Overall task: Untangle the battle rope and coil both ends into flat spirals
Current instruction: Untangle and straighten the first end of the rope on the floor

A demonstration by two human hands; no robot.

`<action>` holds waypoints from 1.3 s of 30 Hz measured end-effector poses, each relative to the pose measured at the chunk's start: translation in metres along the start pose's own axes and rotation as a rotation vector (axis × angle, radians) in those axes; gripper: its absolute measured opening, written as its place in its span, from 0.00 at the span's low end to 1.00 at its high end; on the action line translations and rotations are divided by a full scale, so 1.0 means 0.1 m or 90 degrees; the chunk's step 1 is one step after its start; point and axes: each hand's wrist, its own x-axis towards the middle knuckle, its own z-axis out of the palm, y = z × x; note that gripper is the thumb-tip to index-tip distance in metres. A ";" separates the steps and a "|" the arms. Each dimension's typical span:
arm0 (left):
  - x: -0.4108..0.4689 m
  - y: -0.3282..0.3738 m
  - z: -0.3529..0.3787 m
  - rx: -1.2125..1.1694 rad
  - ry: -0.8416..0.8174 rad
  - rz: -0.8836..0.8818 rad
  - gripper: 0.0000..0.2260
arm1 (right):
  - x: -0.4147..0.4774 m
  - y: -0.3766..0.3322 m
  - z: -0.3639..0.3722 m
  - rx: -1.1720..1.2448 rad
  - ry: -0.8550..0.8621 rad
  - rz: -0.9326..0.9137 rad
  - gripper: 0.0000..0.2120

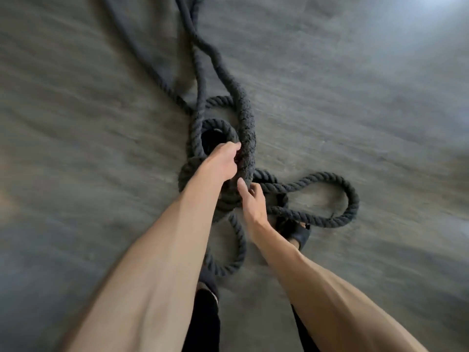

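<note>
A thick black battle rope (pixel 330 179) lies tangled in several loops on the grey floor below me. Two strands run away toward the top of the view. A raised strand (pixel 247 123) hangs in the air in front of me. My left hand (pixel 222 162) is closed around this raised strand from the left. My right hand (pixel 251 201) grips the same strand just below, thumb pointing up. Beneath my hands the rope forms a tight pile of turns (pixel 205 133), partly hidden by my forearms.
A grey floor (pixel 355 85) spreads out on all sides, blurred by motion. My feet in black shoes (pixel 299 233) stand among the lower loops. One loop (pixel 228 260) lies between my legs.
</note>
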 end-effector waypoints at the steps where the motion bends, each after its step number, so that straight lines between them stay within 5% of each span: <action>1: -0.02 0.01 -0.02 0.025 -0.055 0.003 0.14 | 0.00 0.01 0.10 0.023 0.036 0.006 0.19; 6: -0.16 0.05 -0.32 0.207 -0.129 0.069 0.08 | 0.03 -0.05 0.43 0.110 0.243 0.046 0.18; 12: -0.05 -0.26 -0.61 0.889 0.013 0.639 0.13 | 0.08 -0.21 0.41 0.053 0.329 0.035 0.25; 15: -0.04 -0.39 -0.64 1.098 0.006 0.728 0.17 | 0.12 -0.34 0.21 0.031 0.343 -0.008 0.24; 21: 0.04 -0.22 -0.28 1.109 -0.068 0.513 0.24 | 0.27 -0.73 -0.18 0.016 0.343 -0.063 0.24; 27: -0.06 -0.15 0.06 1.028 -0.271 0.665 0.37 | 0.79 -1.27 -0.99 0.088 0.338 0.086 0.32; 30: -0.06 -0.16 0.03 1.216 -0.220 0.825 0.39 | 0.95 -1.39 -1.20 0.140 0.321 0.133 0.26; 33: -0.06 -0.10 0.11 1.182 -0.151 0.885 0.34 | 0.96 -1.39 -1.16 0.252 0.269 0.145 0.21; 36: -0.12 -0.16 0.24 1.162 -0.103 0.767 0.37 | 0.90 -1.19 -1.18 0.244 0.209 0.117 0.15; 39: -0.23 -0.17 0.49 1.116 -0.021 0.608 0.34 | 0.75 -0.77 -1.22 0.007 0.124 0.010 0.16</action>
